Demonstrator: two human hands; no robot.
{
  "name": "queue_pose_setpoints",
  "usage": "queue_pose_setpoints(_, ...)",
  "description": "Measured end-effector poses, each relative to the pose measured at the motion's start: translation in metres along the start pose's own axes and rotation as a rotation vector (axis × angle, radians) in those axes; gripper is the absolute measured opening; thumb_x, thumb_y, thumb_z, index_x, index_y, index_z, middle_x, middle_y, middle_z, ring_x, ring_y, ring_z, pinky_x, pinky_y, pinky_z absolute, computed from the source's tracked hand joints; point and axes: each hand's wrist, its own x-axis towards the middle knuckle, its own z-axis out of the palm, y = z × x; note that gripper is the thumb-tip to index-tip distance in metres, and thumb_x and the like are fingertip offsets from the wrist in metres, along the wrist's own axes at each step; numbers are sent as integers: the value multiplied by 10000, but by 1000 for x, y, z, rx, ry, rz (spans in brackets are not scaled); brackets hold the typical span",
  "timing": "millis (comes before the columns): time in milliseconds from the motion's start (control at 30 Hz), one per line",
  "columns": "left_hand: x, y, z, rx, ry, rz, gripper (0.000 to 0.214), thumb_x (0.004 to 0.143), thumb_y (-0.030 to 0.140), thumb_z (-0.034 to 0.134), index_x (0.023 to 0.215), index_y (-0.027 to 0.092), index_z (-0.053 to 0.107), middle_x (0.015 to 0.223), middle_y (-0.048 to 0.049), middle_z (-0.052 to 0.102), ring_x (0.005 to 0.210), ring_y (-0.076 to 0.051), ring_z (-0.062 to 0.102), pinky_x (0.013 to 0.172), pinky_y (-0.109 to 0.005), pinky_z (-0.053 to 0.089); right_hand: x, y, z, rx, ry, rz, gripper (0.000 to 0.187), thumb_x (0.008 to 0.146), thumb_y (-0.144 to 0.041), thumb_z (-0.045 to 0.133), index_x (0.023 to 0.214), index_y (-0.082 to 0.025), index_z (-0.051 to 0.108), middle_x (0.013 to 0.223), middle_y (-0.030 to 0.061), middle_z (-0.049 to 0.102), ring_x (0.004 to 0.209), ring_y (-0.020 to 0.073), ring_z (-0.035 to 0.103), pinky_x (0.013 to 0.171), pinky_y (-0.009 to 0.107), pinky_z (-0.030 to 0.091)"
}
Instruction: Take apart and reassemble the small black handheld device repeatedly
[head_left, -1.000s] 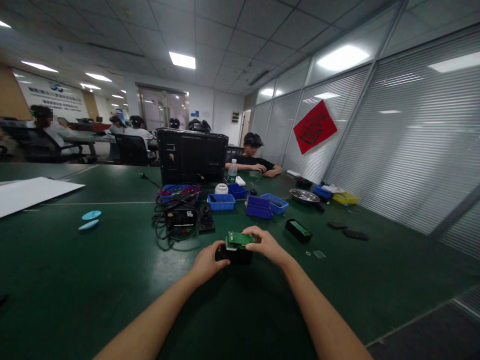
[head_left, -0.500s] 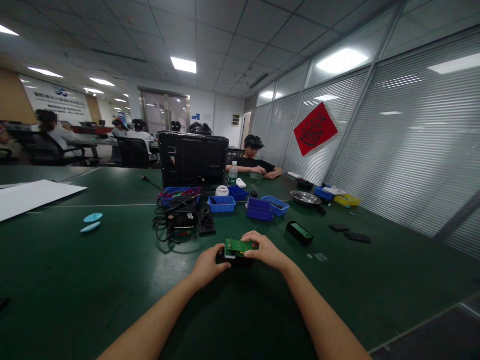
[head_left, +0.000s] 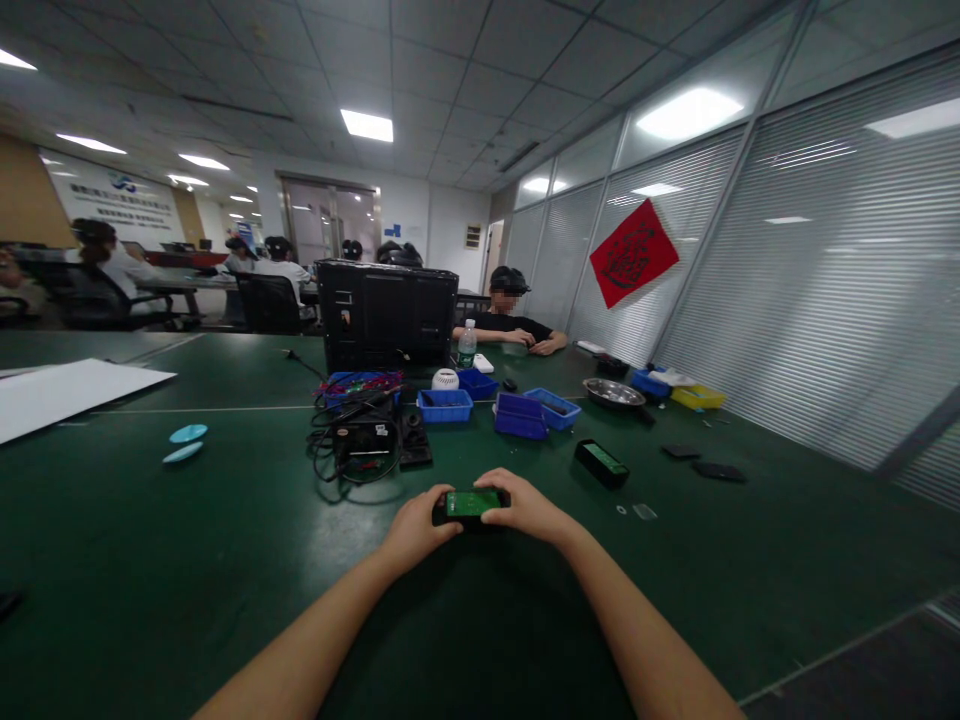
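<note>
A green circuit board [head_left: 472,503] lies level in the black case [head_left: 471,523] in front of me. My left hand [head_left: 420,525] grips the left end of the case between thumb and fingers. On the other side, my right hand [head_left: 523,502] is closed round the right end, its thumb at the board's near edge and its fingers at the far edge. Farther right stands a second black case [head_left: 601,464] with a green board in it, touched by neither hand. A white washer-like ring [head_left: 621,510] and a small clear piece [head_left: 644,512] lie near it.
Behind the hands are a black power unit with tangled cables [head_left: 365,437], blue bins [head_left: 445,405] and a bottle [head_left: 466,345]. A metal bowl [head_left: 613,393] and flat black plates [head_left: 718,471] lie to the right. Across the table sits a person [head_left: 514,318].
The circuit board, raised and tilted above the case earlier, has gone down and now lies level in it. My right hand came down slightly with it; my left hand stayed on the case.
</note>
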Motion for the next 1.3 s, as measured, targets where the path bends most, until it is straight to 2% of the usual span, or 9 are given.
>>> queue_pose_setpoints(233, 2, -2, 2, -10, 116, 18, 552, 610, 240, 651, 1133, 231, 474, 1038, -25, 578, 930, -163, 544, 829, -259, 403, 2, 14, 2, -15, 14, 80, 431, 652, -290, 660, 1066, -200, 582, 1010, 45, 569, 887, 168, 540, 807, 295, 419)
queue_pose_setpoints(367, 5, -3, 0, 84, 228, -118, 292, 688, 232, 551, 977, 200, 521, 762, 21, 560, 701, -121, 540, 667, -225, 410, 4, 12, 10, -35, 14, 137, 495, 646, -364, 659, 1097, -183, 564, 1016, 63, 587, 901, 183, 549, 793, 289, 420)
queue_pose_setpoints(467, 5, -2, -2, 19, 154, -116, 158, 745, 238, 472, 889, 204, 528, 652, 45, 555, 614, -105, 533, 610, -211, 404, 6, 7, 22, -162, 111, 228, 581, 652, -445, 635, 1152, -172, 519, 1006, 86, 588, 871, 195, 560, 753, 293, 420)
queue_pose_setpoints(567, 4, -2, -1, -30, 61, 21, 236, 736, 243, 497, 965, 227, 552, 872, 11, 633, 814, -128, 570, 761, -236, 422, 8, 1, 35, -239, 195, 271, 572, 711, -481, 561, 1183, -167, 482, 1057, 114, 574, 893, 207, 563, 759, 293, 413)
queue_pose_setpoints(667, 3, -4, 1, -21, 30, 80, 421, 720, 230, 519, 1140, 234, 504, 1128, -26, 581, 1020, -165, 517, 919, -288, 367, 9, 1, 43, -153, 197, 308, 504, 795, -456, 450, 1205, -163, 444, 962, 104, 609, 785, 182, 596, 688, 271, 436)
queue_pose_setpoints(767, 3, -5, 2, -41, 27, 94, 458, 734, 218, 498, 1191, 231, 474, 1197, -28, 542, 1065, -166, 492, 960, -303, 344, 10, 6, 42, 21, 177, 393, 457, 852, -431, 314, 1215, -172, 410, 801, 66, 616, 544, 133, 575, 500, 241, 437)
queue_pose_setpoints(867, 3, -4, 1, -88, 52, 108, 461, 750, 204, 474, 1210, 240, 454, 1201, -19, 529, 1026, -147, 511, 927, -287, 383, 11, 14, 36, 100, 213, 431, 414, 845, -333, 311, 1227, -191, 387, 765, 32, 589, 468, 110, 530, 425, 229, 421)
queue_pose_setpoints(1100, 1, 5, -3, -42, 12, 181, 391, 766, 125, 407, 1077, 283, 586, 1149, 0, 540, 1071, -129, 486, 956, -244, 355, 14, 15, 33, -114, 322, 208, 379, 737, -51, 356, 944, -210, 630, 824, 29, 520, 761, 130, 527, 736, 252, 430)
queue_pose_setpoints(1300, 1, 6, -3, -49, 12, 182, 463, 707, 65, 405, 1079, 279, 579, 1119, 0, 549, 1045, -131, 492, 948, -252, 359, 14, 18, 38, -210, 246, 158, 400, 720, -6, 352, 880, -220, 649, 874, 33, 528, 819, 135, 518, 765, 238, 405)
